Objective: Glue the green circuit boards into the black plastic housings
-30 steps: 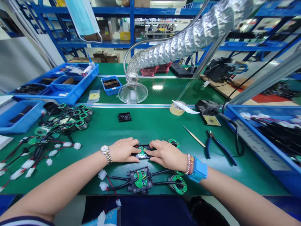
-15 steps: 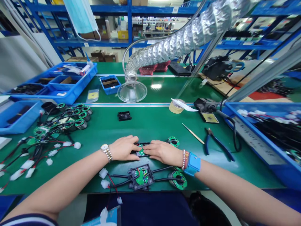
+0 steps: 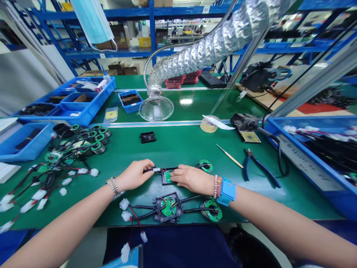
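Observation:
My left hand (image 3: 136, 174) is closed in a pinch on a black cable (image 3: 147, 170) with a white section (image 3: 156, 169) showing beyond the fingertips. That cable reaches the left side of a small black plastic case (image 3: 164, 181) holding a green circuit board (image 3: 167, 175). My right hand (image 3: 193, 179) grips the case's right side, its fingers together over the board and hiding part of it. Beyond that hand lies a round green board (image 3: 205, 166) with black wire. Nearer me sits a second open case (image 3: 167, 206) with a board and black cables, wired to a ring-shaped board (image 3: 212, 211).
An empty black case half (image 3: 147, 137) lies ahead. To the right are a pointed stick (image 3: 229, 155), cutting pliers (image 3: 259, 167), a tape roll (image 3: 208, 125) and a blue bin (image 3: 306, 156) of cables. Wired round parts (image 3: 97, 147) pile up left. An extraction hood (image 3: 156, 108) hangs overhead.
My left hand has drawn back left from the case and now pinches the black cable, uncovering its white section and the case's left side. My right hand stays on the case.

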Demonstrator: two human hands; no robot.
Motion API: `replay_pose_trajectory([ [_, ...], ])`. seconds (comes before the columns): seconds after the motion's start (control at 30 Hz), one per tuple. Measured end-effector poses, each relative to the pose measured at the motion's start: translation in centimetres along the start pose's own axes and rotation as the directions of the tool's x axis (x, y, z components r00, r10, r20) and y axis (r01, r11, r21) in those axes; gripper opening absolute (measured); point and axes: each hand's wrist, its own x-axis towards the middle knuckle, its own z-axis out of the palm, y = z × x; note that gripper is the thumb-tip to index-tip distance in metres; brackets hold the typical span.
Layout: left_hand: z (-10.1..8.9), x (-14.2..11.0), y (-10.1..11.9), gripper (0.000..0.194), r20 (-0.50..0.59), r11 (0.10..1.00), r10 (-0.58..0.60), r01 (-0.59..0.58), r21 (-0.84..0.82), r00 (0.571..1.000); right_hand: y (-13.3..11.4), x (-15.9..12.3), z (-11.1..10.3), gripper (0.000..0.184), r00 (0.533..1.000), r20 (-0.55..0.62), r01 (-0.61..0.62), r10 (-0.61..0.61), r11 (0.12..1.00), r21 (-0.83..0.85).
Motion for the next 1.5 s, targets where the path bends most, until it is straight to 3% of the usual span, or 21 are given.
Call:
replay_pose_trajectory([
  [0.17, 0.2, 0.5, 0.4, 0.040, -0.004, 0.971, -0.208, 0.206, -0.119, 0.978, -0.2, 0.1, -0.2, 0.020, 1.000, 0.016, -0.014, 0.015, 0.999, -0.033],
  [0.4, 0.7, 0.7, 0.4, 0.034, -0.067, 0.983, -0.182, 0.181, -0.027, 0.981, -0.5, 0.2, -0.5, 0.019, 0.999, 0.024, -0.030, 0.031, 0.998, -0.054],
  [0.53, 0.2, 0.6, 0.0, 0.044, 0.163, 0.943, -0.289, 0.310, -0.122, 0.943, -0.7, 0.2, -0.7, 0.018, 0.999, 0.032, -0.036, 0.038, 0.997, -0.064],
  [0.6, 0.1, 0.7, -0.2, 0.044, 0.256, 0.916, -0.284, 0.340, -0.214, 0.924, -0.7, 0.2, -0.8, 0.017, 0.999, 0.030, -0.035, 0.037, 0.997, -0.066],
  [0.7, 0.5, 0.8, -0.1, 0.037, 0.228, 0.929, -0.194, 0.254, -0.271, 0.954, -0.7, 0.2, -0.7, 0.017, 0.999, 0.025, -0.036, 0.038, 0.998, -0.059],
  [0.77, 1.1, 0.6, 0.0, 0.031, 0.161, 0.965, -0.109, 0.143, -0.220, 0.981, -0.7, 0.2, -0.7, 0.016, 0.999, 0.025, -0.036, 0.038, 0.998, -0.050],
  [0.87, 2.3, 0.2, 0.0, 0.023, 0.056, 0.996, 0.089, -0.089, 0.001, 0.994, -0.7, 0.2, -0.8, 0.016, 0.999, 0.024, -0.045, 0.046, 0.998, -0.049],
  [0.97, 3.0, -0.1, -0.3, 0.024, 0.012, 0.910, 0.288, -0.278, 0.308, 0.957, -0.9, 0.1, -0.8, 0.024, 0.998, 0.009, -0.063, 0.064, 0.996, -0.061],
  [1.1, 3.3, 0.0, -0.8, 0.026, 0.025, 0.819, 0.345, -0.314, 0.481, 0.938, -1.2, 0.3, -0.7, 0.042, 0.996, 0.000, -0.092, 0.093, 0.991, -0.098],
  [1.23, 3.5, 0.4, -0.9, 0.023, 0.088, 0.806, 0.331, -0.330, 0.491, 0.940, -1.8, 0.8, -0.7, 0.039, 0.990, 0.038, -0.129, 0.137, 0.979, -0.157],
  [1.33, 4.0, 0.2, -0.8, 0.021, 0.134, 0.716, 0.347, -0.355, 0.601, 0.928, -2.2, 1.1, -0.9, 0.035, 0.980, 0.049, -0.179, 0.191, 0.965, -0.194],
  [1.4, 4.3, -0.1, -0.7, 0.019, 0.132, 0.669, 0.352, -0.348, 0.657, 0.927, -2.3, 1.1, -1.1, 0.034, 0.974, 0.056, -0.205, 0.220, 0.958, -0.202],
  [1.5, 4.4, -0.4, -0.8, 0.019, 0.099, 0.686, 0.349, -0.326, 0.651, 0.932, -2.2, 0.9, -1.4, 0.039, 0.975, 0.067, -0.203, 0.213, 0.970, -0.138],
])
